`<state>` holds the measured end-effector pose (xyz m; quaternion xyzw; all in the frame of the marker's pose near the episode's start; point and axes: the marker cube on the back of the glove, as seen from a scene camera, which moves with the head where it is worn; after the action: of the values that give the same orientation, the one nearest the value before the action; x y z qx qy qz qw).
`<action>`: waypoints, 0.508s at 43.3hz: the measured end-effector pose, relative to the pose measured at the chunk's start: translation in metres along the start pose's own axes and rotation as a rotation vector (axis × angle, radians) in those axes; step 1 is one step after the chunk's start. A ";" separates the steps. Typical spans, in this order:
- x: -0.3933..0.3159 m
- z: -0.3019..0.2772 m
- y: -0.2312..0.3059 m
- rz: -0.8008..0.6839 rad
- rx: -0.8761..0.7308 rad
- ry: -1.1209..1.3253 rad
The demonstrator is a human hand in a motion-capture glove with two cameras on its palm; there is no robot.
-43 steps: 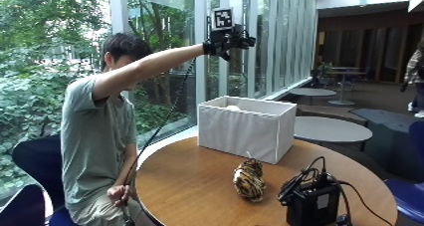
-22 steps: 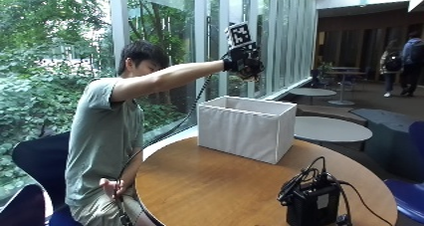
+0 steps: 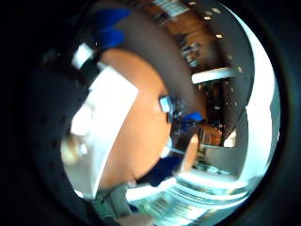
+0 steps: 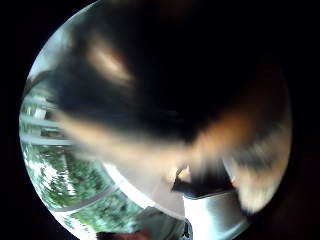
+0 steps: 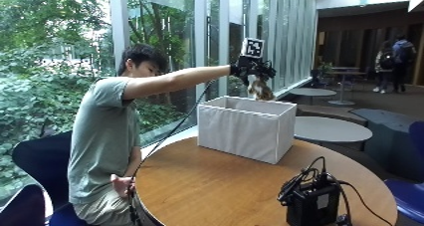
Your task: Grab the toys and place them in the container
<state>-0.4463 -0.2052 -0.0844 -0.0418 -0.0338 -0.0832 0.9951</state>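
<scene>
Glass-walled lounge, round wooden counter (image 5: 218, 186). Your hand (image 5: 248, 69), upper centre of frame, grips 1 furry toy (image 5: 260, 90) dangling over the white container (image 5: 246, 128). Looks soft and light; hold its body.

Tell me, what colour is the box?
White; the box shows best in the outside view.

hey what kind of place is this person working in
Probably a cafe or lounge area of a public building: tall glass window walls facing greenery, several round wooden tables with blue chairs, and people standing further down the hall.
</scene>
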 end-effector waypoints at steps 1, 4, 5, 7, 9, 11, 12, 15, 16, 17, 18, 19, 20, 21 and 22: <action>0.001 0.004 0.003 -0.024 -0.062 0.030; 0.003 0.010 0.012 -0.082 -0.118 0.114; 0.003 0.009 0.015 -0.094 -0.101 0.121; 0.003 0.005 0.020 -0.120 -0.051 0.104; 0.002 -0.001 0.025 -0.142 -0.002 0.069; 0.002 -0.007 0.030 -0.140 0.030 0.046; 0.002 -0.010 0.032 -0.131 0.036 0.041; 0.011 -0.017 0.041 -0.134 0.032 0.050; 0.016 -0.019 0.044 -0.144 0.031 0.060; 0.021 -0.020 0.046 -0.151 0.034 0.072; 0.026 -0.021 0.048 -0.152 0.041 0.081; 0.031 -0.022 0.050 -0.149 0.051 0.087; 0.035 -0.023 0.052 -0.147 0.060 0.088; 0.039 -0.024 0.054 -0.146 0.068 0.086; 0.042 -0.025 0.057 -0.147 0.073 0.083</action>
<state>-0.3940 -0.1583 -0.1110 0.0004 0.0016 -0.1566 0.9877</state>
